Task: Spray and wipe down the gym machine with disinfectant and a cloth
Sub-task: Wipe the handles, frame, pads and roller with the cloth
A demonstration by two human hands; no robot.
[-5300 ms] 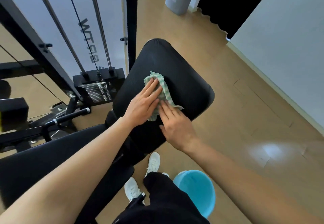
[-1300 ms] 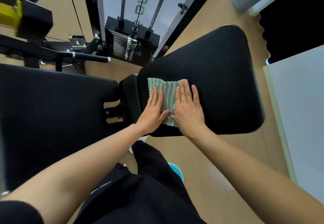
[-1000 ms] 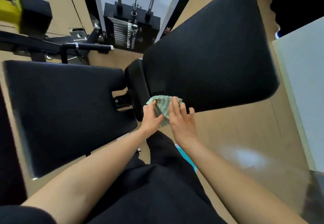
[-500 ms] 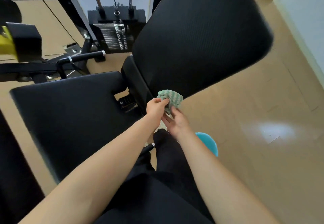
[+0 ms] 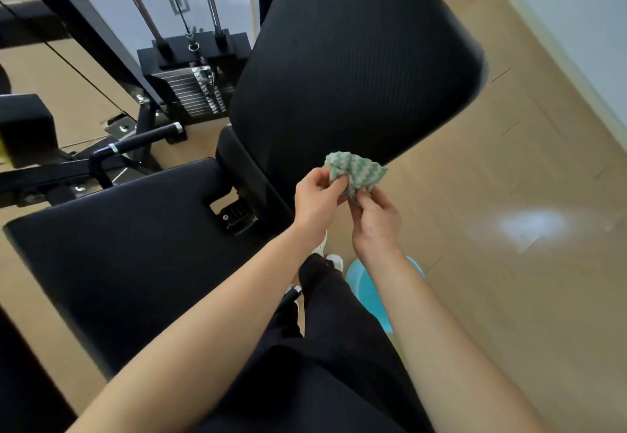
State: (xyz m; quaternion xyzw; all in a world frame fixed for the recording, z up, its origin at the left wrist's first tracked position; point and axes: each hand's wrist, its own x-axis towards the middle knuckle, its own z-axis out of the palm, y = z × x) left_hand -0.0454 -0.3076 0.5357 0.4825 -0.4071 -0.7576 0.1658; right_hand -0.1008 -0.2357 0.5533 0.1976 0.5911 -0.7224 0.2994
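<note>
Pinching the crumpled green-and-white zigzag cloth (image 5: 356,169) in our left hand (image 5: 317,200) and right hand (image 5: 375,217), clear of the black padded bench (image 5: 339,59), we seem mid-task; more wiping likely remains.

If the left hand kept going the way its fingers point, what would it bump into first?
The left hand pinches the cloth, so that comes first. Beyond it, probably the lower edge of the back pad, though depth is unclear.
</note>
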